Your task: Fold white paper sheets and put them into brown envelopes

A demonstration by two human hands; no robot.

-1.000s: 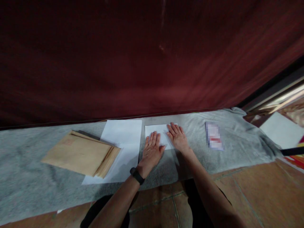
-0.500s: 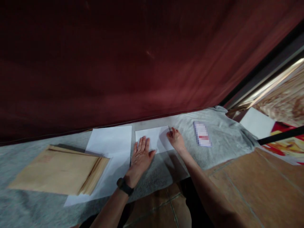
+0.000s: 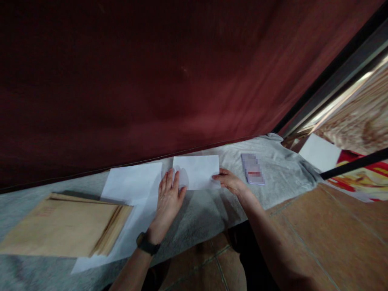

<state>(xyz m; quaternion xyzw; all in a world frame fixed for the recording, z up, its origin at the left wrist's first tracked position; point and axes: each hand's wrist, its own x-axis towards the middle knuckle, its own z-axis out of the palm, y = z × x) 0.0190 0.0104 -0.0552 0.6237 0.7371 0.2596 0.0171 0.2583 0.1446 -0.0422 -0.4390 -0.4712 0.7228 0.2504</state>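
Note:
A folded sheet of white paper (image 3: 198, 171) is in front of me over the grey cloth. My right hand (image 3: 232, 182) pinches its right edge, thumb on top and fingers beyond the edge. My left hand (image 3: 169, 194), with a dark watch on the wrist, is at the paper's left edge with its fingers stretched out. Whether the left fingers touch the paper I cannot tell. Left of that hand lie larger white sheets (image 3: 136, 178), partly under a stack of brown envelopes (image 3: 69, 222).
A blurred-out card or packet with a red band (image 3: 254, 173) lies on the grey cloth (image 3: 281, 169) to the right. Behind the cloth stands a dark red panel (image 3: 169, 101). A black bar (image 3: 354, 163) and a white box (image 3: 321, 151) are at the far right, above the tiled floor (image 3: 318, 234).
My right hand has gone from a curled fist beside the paper to pinching its right edge. My left hand has slid off the paper's middle to its left edge. The paper now sits straighter.

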